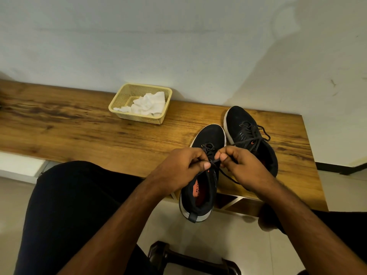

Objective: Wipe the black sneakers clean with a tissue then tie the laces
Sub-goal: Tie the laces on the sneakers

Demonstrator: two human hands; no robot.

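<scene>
Two black sneakers with white soles stand on a wooden bench (79, 124). The nearer sneaker (200, 187) has its heel hanging over the bench's front edge. Above its tongue my left hand (178, 167) and my right hand (240, 165) each pinch a strand of its black lace (215, 161), fingers curled, thumbs nearly meeting. The farther sneaker (248, 135) lies to the right, its laces in a loose bow. A crumpled white tissue (149, 105) lies in a beige plastic basket (119, 104) at the back of the bench.
A white wall runs right behind the bench. My knees in dark trousers (75, 205) sit close to the bench's front edge. A dark dumbbell (190, 261) lies on the tiled floor between my legs. The bench ends just right of the sneakers.
</scene>
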